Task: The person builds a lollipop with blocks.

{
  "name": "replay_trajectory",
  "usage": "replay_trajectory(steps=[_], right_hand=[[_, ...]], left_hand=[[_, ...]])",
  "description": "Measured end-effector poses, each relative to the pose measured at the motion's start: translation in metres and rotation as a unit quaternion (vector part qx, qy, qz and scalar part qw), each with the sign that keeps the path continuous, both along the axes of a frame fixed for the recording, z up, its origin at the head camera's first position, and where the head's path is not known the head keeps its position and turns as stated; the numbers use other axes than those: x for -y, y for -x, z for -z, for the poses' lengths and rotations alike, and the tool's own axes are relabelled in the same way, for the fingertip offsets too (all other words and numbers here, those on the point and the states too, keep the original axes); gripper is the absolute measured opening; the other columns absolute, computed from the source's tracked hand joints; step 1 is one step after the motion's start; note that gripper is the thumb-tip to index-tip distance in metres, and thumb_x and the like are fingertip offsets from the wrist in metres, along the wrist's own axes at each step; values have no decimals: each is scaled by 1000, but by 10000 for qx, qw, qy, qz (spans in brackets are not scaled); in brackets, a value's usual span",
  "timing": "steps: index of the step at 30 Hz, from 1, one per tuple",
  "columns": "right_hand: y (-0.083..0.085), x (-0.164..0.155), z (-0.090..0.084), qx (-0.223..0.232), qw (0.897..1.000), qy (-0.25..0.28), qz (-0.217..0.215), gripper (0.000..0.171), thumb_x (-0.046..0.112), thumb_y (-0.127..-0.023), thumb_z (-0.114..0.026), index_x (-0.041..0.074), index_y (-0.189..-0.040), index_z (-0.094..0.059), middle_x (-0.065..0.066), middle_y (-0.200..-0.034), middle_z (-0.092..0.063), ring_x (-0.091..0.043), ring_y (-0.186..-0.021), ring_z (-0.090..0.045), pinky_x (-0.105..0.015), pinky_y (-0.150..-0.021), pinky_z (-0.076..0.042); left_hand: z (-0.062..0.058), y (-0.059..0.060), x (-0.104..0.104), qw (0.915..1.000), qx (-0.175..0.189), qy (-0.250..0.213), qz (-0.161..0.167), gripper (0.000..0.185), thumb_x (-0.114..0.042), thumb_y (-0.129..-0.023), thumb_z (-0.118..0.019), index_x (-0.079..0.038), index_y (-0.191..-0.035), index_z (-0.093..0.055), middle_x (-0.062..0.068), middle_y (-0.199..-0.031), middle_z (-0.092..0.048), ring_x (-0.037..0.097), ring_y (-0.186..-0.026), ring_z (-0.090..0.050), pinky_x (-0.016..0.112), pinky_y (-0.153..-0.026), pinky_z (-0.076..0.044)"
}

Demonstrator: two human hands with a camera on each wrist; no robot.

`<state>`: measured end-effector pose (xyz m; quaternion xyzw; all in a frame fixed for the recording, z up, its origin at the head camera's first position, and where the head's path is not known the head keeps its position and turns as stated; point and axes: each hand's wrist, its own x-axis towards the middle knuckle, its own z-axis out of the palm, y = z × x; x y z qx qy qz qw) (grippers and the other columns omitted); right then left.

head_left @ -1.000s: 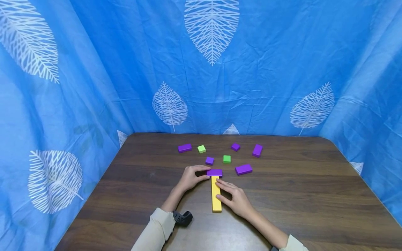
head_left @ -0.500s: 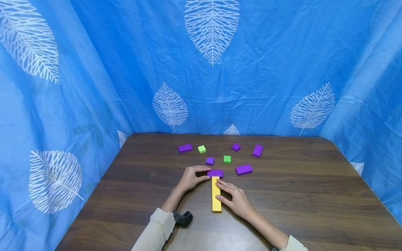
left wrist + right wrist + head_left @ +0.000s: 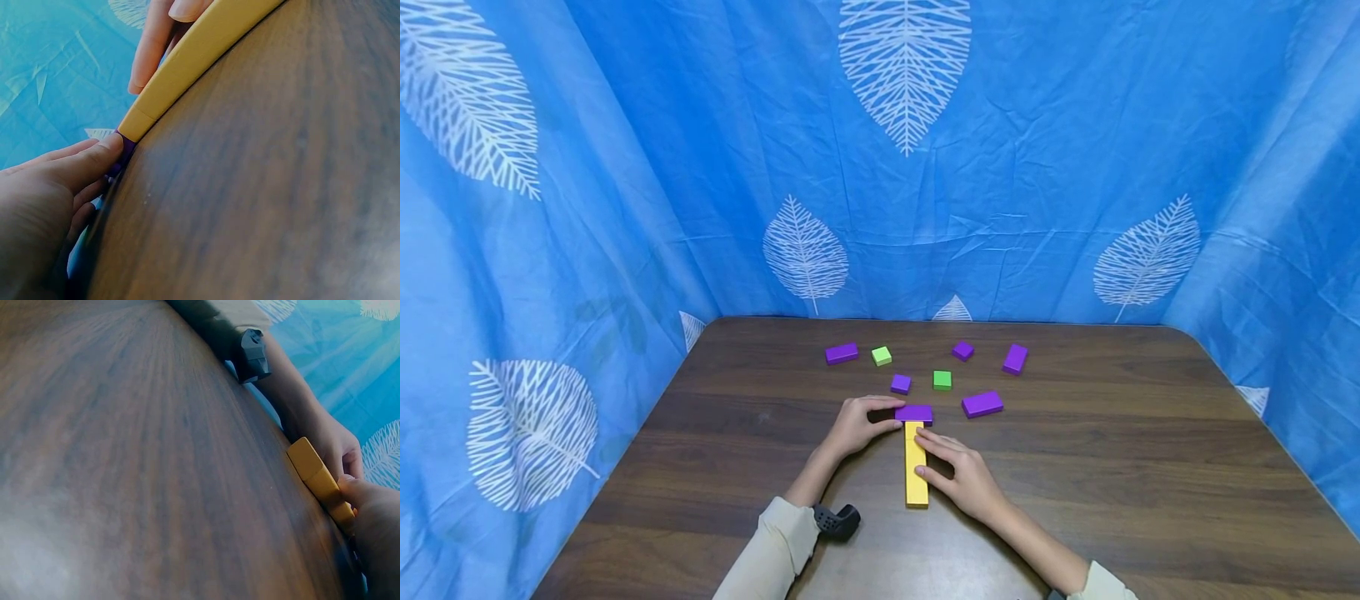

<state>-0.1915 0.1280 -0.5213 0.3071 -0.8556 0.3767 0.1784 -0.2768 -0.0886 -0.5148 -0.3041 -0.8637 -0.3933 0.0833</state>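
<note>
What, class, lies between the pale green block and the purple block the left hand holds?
A small purple block, just beyond the left hand; the head view shows it.

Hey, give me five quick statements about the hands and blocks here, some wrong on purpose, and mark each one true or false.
1. The left hand pinches a purple block. True.
2. The light green block and the darker green block lie on the table. True.
3. The right hand touches the darker green block. False: it touches the yellow strip.
4. The yellow strip stands upright. False: it lies flat on the table.
5. The pinched purple block is at the yellow strip's far end. True.
</note>
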Motion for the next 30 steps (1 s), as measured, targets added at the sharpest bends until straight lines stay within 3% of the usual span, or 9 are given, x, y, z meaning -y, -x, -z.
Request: replay_trajectory(steps=[30], right_hand=[[1,0,-1,9,10000,22,-20,43,23,-82,-70,4,-119,-62,-7,-128,-55,-30,-113,-54,-45,-93,-43]], left_hand=[[0,1,1,9998,187,53,-4,35,-27,-82,-70,-16,-115,-67,-1,-115,-64,14,-111,-56,32,-96,-41]])
